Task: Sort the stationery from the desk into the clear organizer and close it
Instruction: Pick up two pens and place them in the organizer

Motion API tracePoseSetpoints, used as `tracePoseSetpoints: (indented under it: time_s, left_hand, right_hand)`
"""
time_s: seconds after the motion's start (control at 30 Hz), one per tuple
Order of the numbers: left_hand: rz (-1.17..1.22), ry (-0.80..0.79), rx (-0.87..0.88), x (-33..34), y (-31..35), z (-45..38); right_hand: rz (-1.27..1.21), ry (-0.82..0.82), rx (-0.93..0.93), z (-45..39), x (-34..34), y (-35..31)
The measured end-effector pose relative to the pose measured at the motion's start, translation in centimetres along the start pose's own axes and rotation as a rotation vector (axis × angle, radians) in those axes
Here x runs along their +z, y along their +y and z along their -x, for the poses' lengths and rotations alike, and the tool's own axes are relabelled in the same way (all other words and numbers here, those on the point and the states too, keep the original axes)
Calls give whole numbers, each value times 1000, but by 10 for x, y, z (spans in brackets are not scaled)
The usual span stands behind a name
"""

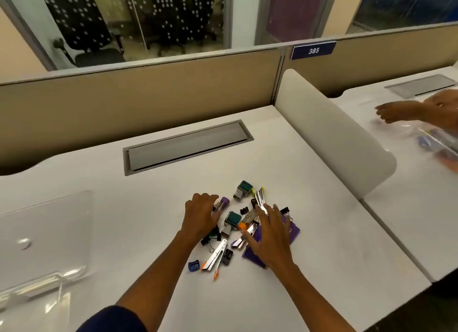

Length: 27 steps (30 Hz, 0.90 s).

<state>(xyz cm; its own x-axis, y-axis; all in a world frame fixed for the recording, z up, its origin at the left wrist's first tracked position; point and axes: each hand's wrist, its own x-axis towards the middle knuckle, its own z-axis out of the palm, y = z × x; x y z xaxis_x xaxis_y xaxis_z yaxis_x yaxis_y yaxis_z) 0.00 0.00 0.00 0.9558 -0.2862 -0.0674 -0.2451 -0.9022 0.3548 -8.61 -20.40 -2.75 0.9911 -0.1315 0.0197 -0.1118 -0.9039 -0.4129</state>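
Note:
A heap of stationery lies in the middle of the white desk (124,220): green-topped staplers (244,188), silver staplers (215,256), black binder clips (210,240), a blue sharpener (193,266), an orange ball (242,226) and a purple pad (256,247). My left hand (200,215) rests on the heap's left side, fingers curled over a purple-capped item (224,203). My right hand (271,235) lies flat with spread fingers over the purple pad. The clear organizer (42,237) sits open at the desk's left, its lid raised.
A grey cable hatch (186,146) is set into the desk behind the heap. A beige partition (136,96) backs the desk, and a white rounded divider (329,133) bounds it on the right. Beyond that divider, another person's hand (421,111) works over clear packaging (431,138).

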Motion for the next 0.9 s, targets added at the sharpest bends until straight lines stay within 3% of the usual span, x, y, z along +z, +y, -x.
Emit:
tracePoseSetpoints:
  time_s: [0.37, 0.53, 0.7, 0.9]
  left_hand:
    - [-4, 25, -25, 11, 20, -22]
    - [241, 122, -100, 10, 19, -19]
    - [653, 256, -261, -2, 18, -8]
    - [833, 292, -387, -14, 6, 12]
  right_hand:
    - [-37, -34, -27, -16, 0, 11]
    - [-25, -82, -43, -22, -1, 8]
    - [27, -94, -38, -23, -2, 3]
    - [51, -32, -52, -15, -8, -8]
